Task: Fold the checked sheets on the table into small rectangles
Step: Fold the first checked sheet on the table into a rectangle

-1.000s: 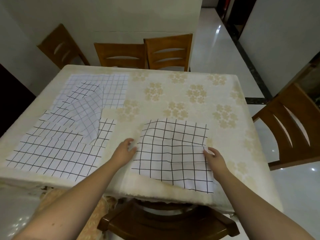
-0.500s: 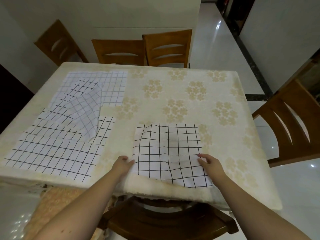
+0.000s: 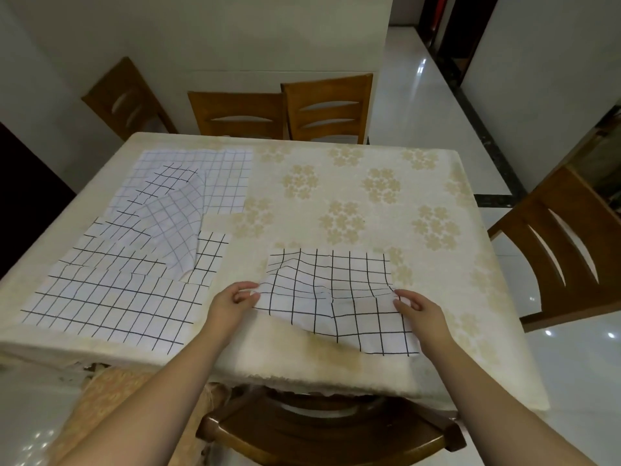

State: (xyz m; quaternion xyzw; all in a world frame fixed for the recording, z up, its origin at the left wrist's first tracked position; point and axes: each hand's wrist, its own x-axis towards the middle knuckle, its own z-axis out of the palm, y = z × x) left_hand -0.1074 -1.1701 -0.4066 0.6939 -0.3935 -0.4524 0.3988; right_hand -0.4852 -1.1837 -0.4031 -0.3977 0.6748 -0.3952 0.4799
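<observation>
Pinching a folded checked sheet [image 3: 331,290] at its side edges, left hand [image 3: 232,302] and right hand [image 3: 421,312] both gripping it, more sheets [image 3: 134,260] spread well left on the table [image 3: 353,203].

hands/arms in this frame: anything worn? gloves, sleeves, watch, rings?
Nothing worn that the head view shows. The left hand and the right hand are both bare: no gloves, and no rings or wrist straps visible. Both forearms are uncovered right down to the bottom edge of the picture, so no sleeve or cuff comes into view. No markings or tape on either arm.
</observation>
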